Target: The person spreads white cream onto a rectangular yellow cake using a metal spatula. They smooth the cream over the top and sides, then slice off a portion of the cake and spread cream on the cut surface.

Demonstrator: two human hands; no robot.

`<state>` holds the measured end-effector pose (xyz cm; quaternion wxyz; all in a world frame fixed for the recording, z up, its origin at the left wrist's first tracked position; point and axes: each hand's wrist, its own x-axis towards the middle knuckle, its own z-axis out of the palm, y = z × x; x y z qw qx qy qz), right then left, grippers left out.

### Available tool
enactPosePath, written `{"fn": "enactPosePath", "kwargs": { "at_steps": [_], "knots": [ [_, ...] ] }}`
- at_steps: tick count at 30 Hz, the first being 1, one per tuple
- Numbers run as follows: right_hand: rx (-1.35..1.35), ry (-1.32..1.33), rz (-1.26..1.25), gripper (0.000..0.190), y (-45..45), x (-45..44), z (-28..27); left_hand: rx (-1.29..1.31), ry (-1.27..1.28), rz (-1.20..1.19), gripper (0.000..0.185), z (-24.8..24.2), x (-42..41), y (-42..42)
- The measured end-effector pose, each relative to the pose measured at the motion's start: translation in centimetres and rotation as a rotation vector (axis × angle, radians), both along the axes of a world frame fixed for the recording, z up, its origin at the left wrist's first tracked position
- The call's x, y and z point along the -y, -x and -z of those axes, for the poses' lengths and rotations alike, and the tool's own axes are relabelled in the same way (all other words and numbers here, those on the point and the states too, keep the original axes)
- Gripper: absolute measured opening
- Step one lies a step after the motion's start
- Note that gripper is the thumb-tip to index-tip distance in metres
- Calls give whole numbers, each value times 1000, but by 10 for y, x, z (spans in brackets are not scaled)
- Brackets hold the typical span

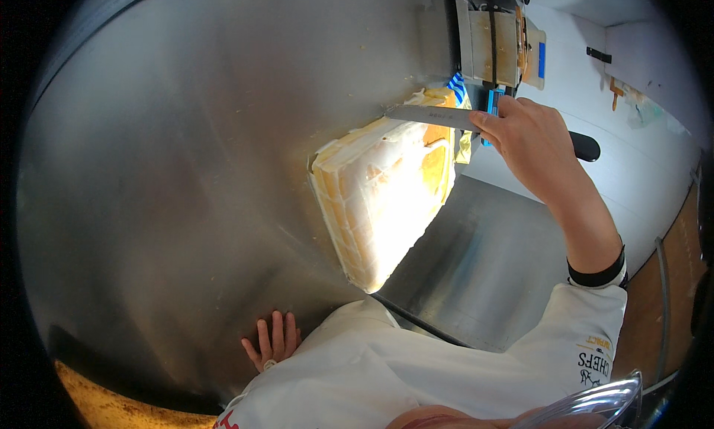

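My right hand (530,142) is shut on a long straight knife (432,115) with a steel blade and black handle. The blade lies across the far part of a large layered sponge cake (357,189) coated thinly with white cream; its tip is at the cake's left edge. Strong glare hides part of the cake's top, and bare yellow sponge shows at the right side. My left hand (273,338) rests with fingers spread on the steel table (167,167), near my body and apart from the cake.
Small crumbs dot the table around the cake. Beyond the cake's far end are a blue-striped wrapper (457,89) and a blue box (493,103). Cream-coloured containers (493,47) stand at the upper right. Below the table's edge at right is a lower metal surface (479,261).
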<state>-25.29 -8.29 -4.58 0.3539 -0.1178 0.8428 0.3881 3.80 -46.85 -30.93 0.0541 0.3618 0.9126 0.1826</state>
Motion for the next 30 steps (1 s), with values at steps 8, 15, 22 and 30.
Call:
{"fn": "enactPosePath", "kwargs": {
  "at_steps": [8, 15, 22, 30],
  "knots": [
    [-11, -186, 43, 21, -19, -30, 3, 24, 18, -16, 43, -5, 3, 1],
    [-336, -205, 266, 26, -74, -54, -31, 72, 32, -88, 43, -4, -6, 0],
    [-772, 819, 1559, 32, -242, -70, -16, 92, -6, -65, 43, -8, -7, 10],
    [-1029, 1550, 2078, 35, -379, -43, 38, 32, -7, -54, 52, -13, -14, 15]
  ]
}}
